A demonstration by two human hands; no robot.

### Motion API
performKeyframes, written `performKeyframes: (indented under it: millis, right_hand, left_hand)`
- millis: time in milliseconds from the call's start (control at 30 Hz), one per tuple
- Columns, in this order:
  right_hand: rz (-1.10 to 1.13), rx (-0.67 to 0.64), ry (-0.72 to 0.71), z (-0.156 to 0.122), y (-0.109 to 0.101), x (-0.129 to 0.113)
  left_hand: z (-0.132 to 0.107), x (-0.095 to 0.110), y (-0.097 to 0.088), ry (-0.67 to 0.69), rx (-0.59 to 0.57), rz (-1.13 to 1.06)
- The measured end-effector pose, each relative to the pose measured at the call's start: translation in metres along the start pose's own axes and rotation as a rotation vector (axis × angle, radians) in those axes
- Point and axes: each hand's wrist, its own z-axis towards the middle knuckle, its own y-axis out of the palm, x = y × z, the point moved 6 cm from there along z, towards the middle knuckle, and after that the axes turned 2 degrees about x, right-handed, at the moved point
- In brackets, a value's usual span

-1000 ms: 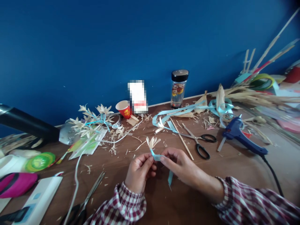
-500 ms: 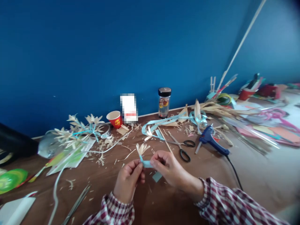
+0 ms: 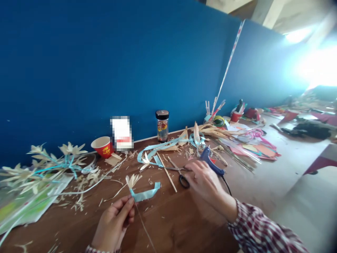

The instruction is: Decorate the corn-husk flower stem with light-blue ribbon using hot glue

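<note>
My left hand (image 3: 113, 225) pinches a thin stem that carries a small straw flower (image 3: 133, 180) and a loose end of light blue ribbon (image 3: 146, 193). My right hand (image 3: 204, 182) has left the ribbon and reaches forward over the brown table (image 3: 171, 225). Its fingers curl at the black-handled scissors (image 3: 180, 174) and beside the blue glue gun (image 3: 210, 163); whether they grip anything is hidden. Both sleeves are red and white plaid.
A finished straw flower spray tied with blue ribbon (image 3: 52, 167) lies at the left. A red paper cup (image 3: 102, 146), a black-lidded jar (image 3: 162, 125), long blue ribbon (image 3: 163, 147), a wooden stick (image 3: 166, 172) and dried husks (image 3: 210, 131) crowd the back. Coloured paper scraps (image 3: 252, 147) lie to the right.
My right hand let go of the ribbon and moved forward to the scissors and glue gun. The view swung to the right. The left hand keeps the flower.
</note>
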Motion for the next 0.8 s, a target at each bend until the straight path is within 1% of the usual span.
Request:
performKeyframes:
  millis: [67, 133, 167, 233, 300, 433, 567, 700, 800]
  right_hand:
    - [-0.23, 0.017, 0.088, -0.005, -0.012, 0.035]
    - [-0.395, 0.007, 0.149, -0.011, -0.018, 0.064]
    - [-0.449, 0.009, 0.181, -0.013, -0.02, 0.076]
    - [-0.487, -0.007, 0.195, -0.017, -0.018, 0.092]
    - [-0.476, -0.021, 0.182, -0.018, -0.015, 0.1]
    - [-0.452, -0.007, 0.149, -0.02, -0.012, 0.106]
    - [-0.395, 0.095, 0.138, -0.023, -0.024, 0.113]
    - [-0.206, 0.199, 0.18, -0.026, -0.04, 0.125]
    - [0.036, 0.28, 0.241, -0.026, -0.05, 0.13]
  left_hand:
    - [-0.002, 0.0, 0.001, 0.002, 0.006, 0.009]
    - [-0.003, -0.001, 0.003, 0.006, 0.0, 0.01]
    - [-0.003, -0.001, 0.003, 0.006, -0.007, 0.009]
    - [-0.002, -0.004, 0.003, 0.0, -0.017, 0.008]
    - [0.0, -0.006, 0.002, -0.016, -0.013, 0.013]
    - [0.003, -0.011, -0.002, -0.039, -0.003, 0.009]
    - [0.005, -0.012, -0.004, -0.033, -0.005, 0.004]
    - [0.005, -0.013, -0.004, -0.04, 0.004, 0.007]
    - [0.005, -0.013, -0.003, -0.054, 0.004, 0.0]
